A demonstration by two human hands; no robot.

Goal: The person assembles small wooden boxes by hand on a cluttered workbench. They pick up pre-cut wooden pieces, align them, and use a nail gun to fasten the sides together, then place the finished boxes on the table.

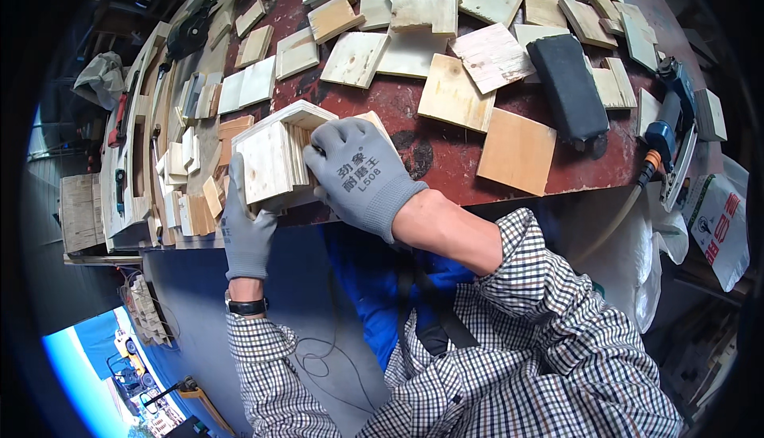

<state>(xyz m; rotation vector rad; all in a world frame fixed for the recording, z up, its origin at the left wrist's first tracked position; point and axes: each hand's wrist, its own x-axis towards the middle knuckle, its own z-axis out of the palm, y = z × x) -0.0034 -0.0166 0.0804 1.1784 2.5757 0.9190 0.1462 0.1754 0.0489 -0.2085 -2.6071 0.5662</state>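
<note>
A stack of plywood squares [269, 163] is held between my hands at the near edge of the red table, its layered edges showing. My left hand [248, 235], in a grey glove, grips the stack at its lower left, fingers up its side and thumb near the bottom. Also gloved in grey, my right hand [360, 169] curls its fingers against the right side of the stack; its fingertips are partly hidden. Just right of them, an orange-brown wood square [516, 153] overhangs the table edge, with a pale wood square [456, 93] behind it.
Many loose wood pieces [356, 59] cover the red tabletop [402, 116]. A dark padded block [567, 88] lies at the right, near a blue air tool [667, 124] with a hose. Small wood blocks [195, 214] crowd the left side. A white sack [716, 223] hangs at the right.
</note>
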